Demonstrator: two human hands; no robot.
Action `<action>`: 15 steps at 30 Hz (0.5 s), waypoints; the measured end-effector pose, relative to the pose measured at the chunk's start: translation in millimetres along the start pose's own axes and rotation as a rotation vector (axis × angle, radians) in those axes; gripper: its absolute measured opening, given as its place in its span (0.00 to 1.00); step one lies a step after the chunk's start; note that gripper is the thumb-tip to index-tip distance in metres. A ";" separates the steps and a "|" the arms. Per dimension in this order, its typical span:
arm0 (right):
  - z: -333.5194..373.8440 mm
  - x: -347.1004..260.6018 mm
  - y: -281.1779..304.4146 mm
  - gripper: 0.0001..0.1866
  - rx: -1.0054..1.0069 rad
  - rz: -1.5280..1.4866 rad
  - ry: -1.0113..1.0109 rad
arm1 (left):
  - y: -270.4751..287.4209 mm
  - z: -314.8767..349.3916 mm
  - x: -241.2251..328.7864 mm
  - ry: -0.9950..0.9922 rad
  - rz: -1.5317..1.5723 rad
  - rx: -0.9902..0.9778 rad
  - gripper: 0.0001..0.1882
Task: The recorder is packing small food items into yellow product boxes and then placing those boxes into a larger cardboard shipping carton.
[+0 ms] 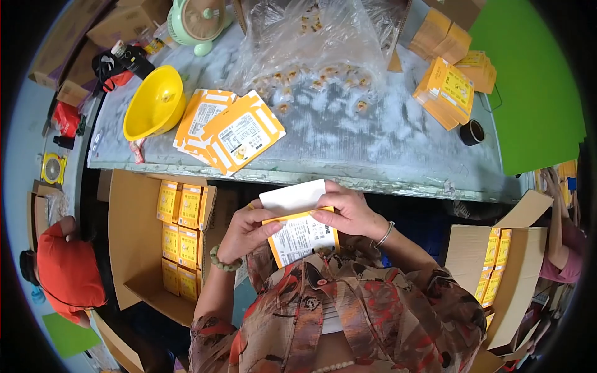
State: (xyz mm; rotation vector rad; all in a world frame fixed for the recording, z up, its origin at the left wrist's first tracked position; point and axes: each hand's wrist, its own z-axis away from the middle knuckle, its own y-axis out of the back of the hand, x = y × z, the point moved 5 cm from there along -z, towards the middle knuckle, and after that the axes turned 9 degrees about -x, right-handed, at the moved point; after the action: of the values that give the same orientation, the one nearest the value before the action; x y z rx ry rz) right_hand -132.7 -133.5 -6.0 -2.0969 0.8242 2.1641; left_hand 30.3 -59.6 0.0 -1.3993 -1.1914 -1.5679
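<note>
Between my two hands, close to my chest, is a yellow-and-white folding carton, with a blank white flap standing up toward the table. My left hand, with a beaded bracelet above it, grips the carton's left side, thumb on the printed face. On the other side my right hand pinches the upper right edge, its thumb across the front and its fingers behind the flap. Whether anything is inside the carton cannot be seen. Flat orange-and-white cartons lie fanned on the table beyond my left hand.
A yellow basin and green fan stand at the table's left. Small wrapped pieces spill from a clear plastic bag. Carton stacks and a dark cup are right. Open cardboard boxes flank me; people work nearby.
</note>
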 end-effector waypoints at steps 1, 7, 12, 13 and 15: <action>-3.7 5.5 1.7 0.15 0.009 0.006 -0.002 | -0.5 2.4 -4.6 0.034 0.068 -0.040 0.13; -34.8 97.2 119.8 0.19 0.815 0.579 -0.006 | 14.3 25.9 -40.5 0.255 0.412 0.318 0.14; -91.9 135.6 172.5 0.22 0.817 0.719 -0.255 | 23.4 36.6 -55.2 0.198 0.534 0.534 0.15; -109.7 139.3 172.3 0.23 0.647 0.735 -0.476 | 27.1 39.0 -59.9 0.183 0.544 0.609 0.15; -133.2 141.1 161.1 0.24 0.523 0.807 -0.659 | 29.9 37.9 -64.9 0.175 0.527 0.663 0.14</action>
State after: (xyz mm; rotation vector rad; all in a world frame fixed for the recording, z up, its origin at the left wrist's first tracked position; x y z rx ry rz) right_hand -82.4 -370.7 -75.5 -0.7655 2.0358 2.2918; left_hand 81.1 -38.0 -59.1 -0.9925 -0.9953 -0.7999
